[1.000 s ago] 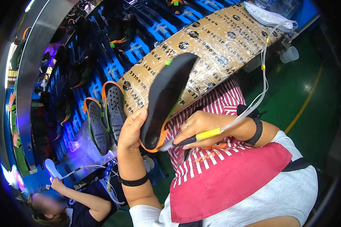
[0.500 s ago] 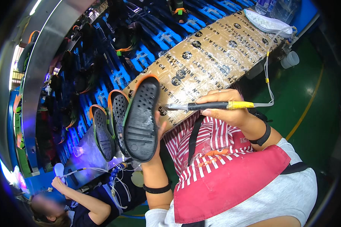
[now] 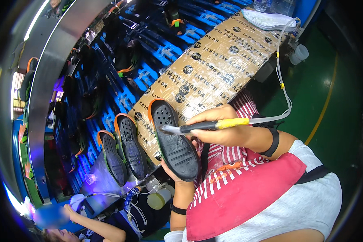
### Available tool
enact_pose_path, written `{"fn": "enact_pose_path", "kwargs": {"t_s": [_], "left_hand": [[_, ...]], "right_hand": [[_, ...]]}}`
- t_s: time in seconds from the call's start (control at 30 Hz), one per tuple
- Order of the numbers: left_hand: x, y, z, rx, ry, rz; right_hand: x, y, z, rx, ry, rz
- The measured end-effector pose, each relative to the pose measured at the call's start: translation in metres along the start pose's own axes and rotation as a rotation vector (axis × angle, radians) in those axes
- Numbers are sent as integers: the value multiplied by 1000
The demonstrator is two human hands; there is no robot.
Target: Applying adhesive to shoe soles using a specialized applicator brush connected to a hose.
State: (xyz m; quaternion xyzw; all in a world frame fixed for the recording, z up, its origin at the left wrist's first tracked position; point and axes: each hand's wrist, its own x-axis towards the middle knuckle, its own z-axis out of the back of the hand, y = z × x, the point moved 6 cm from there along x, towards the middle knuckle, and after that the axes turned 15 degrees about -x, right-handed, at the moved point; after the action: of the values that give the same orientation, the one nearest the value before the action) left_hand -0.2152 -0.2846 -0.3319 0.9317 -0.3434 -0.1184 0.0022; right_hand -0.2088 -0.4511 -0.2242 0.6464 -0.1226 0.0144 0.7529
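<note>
Left grip (image 3: 177, 171) around black sole (image 3: 172, 139), toe up-left; right grip (image 3: 218, 127) around brush (image 3: 197, 127).

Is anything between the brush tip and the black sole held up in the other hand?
Nothing visible. The right hand holds the brush with its bristles right at the tread of the black sole, which the left hand props up from below. The two other soles stand to the left, apart from it.

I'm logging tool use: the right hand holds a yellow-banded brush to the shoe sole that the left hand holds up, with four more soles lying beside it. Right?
Nearly: the head view shows two other soles beside the held shoe sole, not four. The right hand with the brush and the left hand are as stated.
</note>
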Motion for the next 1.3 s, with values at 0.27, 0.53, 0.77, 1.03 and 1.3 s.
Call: {"fn": "enact_pose_path", "kwargs": {"t_s": [0.27, 0.53, 0.77, 1.03, 1.3], "left_hand": [[11, 17, -11, 226, 345, 31], [3, 12, 17, 234, 75, -46], [3, 9, 13, 231, 84, -68], [0, 9, 9, 230, 85, -96], [5, 10, 2, 222, 105, -111]], "right_hand": [[23, 33, 2, -313, -421, 288], [25, 6, -24, -587, -474, 348], [26, 8, -34, -293, -267, 415], [21, 9, -39, -663, -303, 410], [14, 15, -31, -344, -210, 415]]}}
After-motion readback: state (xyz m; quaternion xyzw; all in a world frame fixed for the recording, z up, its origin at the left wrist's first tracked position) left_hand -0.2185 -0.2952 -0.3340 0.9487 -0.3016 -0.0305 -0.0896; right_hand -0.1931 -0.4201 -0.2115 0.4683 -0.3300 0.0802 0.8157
